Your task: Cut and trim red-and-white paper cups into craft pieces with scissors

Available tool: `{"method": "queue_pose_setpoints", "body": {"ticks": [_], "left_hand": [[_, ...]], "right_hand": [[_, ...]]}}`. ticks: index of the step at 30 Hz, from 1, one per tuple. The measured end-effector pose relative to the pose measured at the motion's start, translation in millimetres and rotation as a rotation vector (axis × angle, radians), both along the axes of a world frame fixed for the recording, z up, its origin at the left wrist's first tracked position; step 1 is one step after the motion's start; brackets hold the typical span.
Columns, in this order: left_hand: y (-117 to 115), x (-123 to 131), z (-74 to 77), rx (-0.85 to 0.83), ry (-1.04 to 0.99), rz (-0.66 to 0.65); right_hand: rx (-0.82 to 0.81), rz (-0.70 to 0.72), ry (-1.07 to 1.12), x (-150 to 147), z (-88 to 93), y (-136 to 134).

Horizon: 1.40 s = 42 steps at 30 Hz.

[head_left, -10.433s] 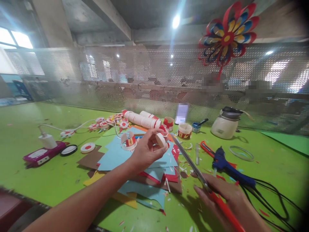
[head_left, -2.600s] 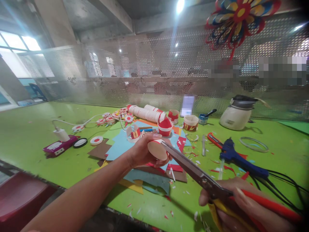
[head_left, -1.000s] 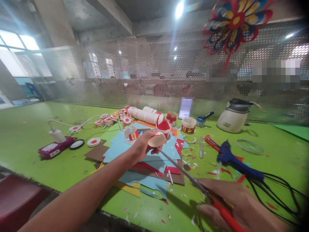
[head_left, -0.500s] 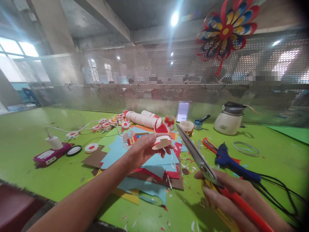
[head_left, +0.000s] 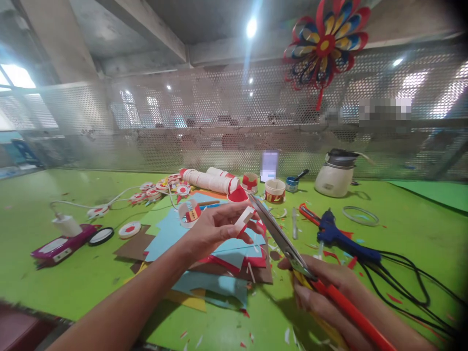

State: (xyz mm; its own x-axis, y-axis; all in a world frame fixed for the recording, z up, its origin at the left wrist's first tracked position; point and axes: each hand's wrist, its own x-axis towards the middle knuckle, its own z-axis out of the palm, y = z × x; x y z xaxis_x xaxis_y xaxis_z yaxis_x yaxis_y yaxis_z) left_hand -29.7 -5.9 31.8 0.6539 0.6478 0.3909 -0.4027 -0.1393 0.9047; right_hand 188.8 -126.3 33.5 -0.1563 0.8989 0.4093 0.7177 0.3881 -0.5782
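Observation:
Pinched in the fingers of my left hand (head_left: 208, 231) is a small white paper piece with red along its edge (head_left: 244, 220). My right hand (head_left: 338, 282) grips scissors (head_left: 278, 239) with red and yellow handles. Their blades look closed, pointing up and to the left, with the tip close to the paper piece; whether they touch I cannot tell. Under my left hand lies a stack of coloured paper sheets (head_left: 164, 243), light blue on top. A white ring with a printed band (head_left: 189, 213) sits beside my left wrist.
On the green table (head_left: 87, 287) are a purple power strip (head_left: 62, 246), a blue glue gun (head_left: 345, 239) with a looped black cord, a red cutter (head_left: 309, 214), white rolls (head_left: 208, 181), a kettle (head_left: 334, 175) and paper scraps. A perforated screen (head_left: 153, 136) stands behind.
My left hand has turned the paper piece so that it now stands more upright and narrow. The scissors have shifted left with the whole view, still held in my right hand.

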Motion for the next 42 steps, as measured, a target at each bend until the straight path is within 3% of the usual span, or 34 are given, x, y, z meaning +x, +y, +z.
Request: {"method": "queue_pose_setpoints", "body": {"ticks": [7,13,19,23,34,38,42], "left_hand": [[-1,4,-5.6,-0.006,0.058,-0.064],[10,6,-8.9,0.044,-0.024,0.213],[10,9,-6.5,0.128,0.045,0.444],[6,11,-7.6,0.223,0.097,0.586],[1,12,-13.9,0.508,0.16,0.757],[0,9,-15.3,0.695,0.236,0.9],[2,7,-18.1,0.79,0.309,0.936]], "right_hand": [[-0.163,0.081,0.032,1,1.9,7],[-0.015,-0.011,-0.08,3,-17.1,14],[0.0,0.082,-0.142,9,-24.5,15],[0.129,0.062,-0.26,11,-25.5,18],[0.21,-0.047,-0.481,12,-37.2,16],[0.186,-0.075,-0.532,15,-44.2,15],[0.144,-0.085,-0.539,15,-43.6,14]]}}
